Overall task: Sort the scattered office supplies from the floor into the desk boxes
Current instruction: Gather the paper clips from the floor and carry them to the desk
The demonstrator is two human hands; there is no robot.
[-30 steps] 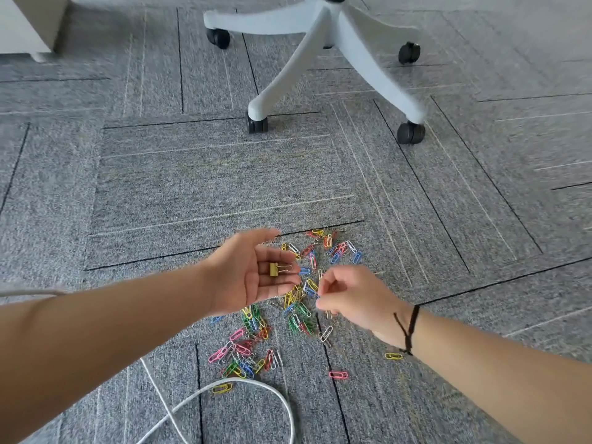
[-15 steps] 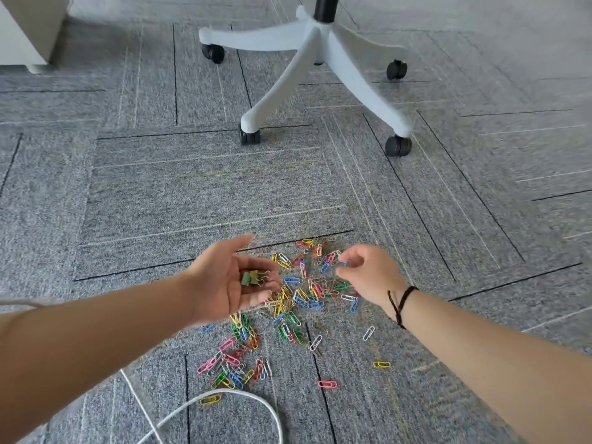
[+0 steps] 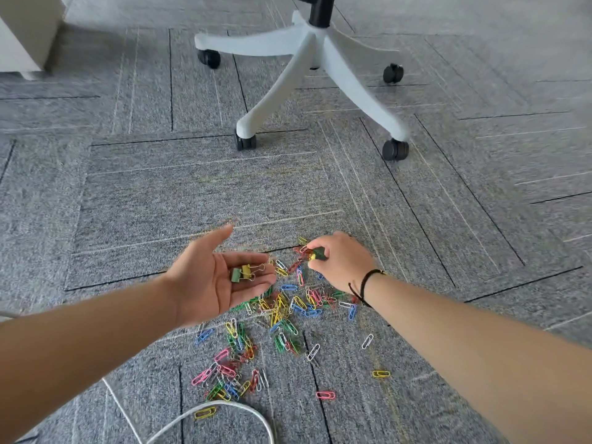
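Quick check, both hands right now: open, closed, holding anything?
Left hand: open, palm up, with two binder clips resting on it.
Right hand: fingers pinch small clips at the far edge of the paper clip pile.

Bright, even daylight with soft, faint shadows; wide-angle bending and slight motion blur toward the edges.

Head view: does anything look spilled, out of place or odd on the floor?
Yes. Coloured paper clips lie scattered over the grey carpet near the chair base, plainly a spill. A white cable loops across the carpet at the pile's near edge. Nothing looks damaged.
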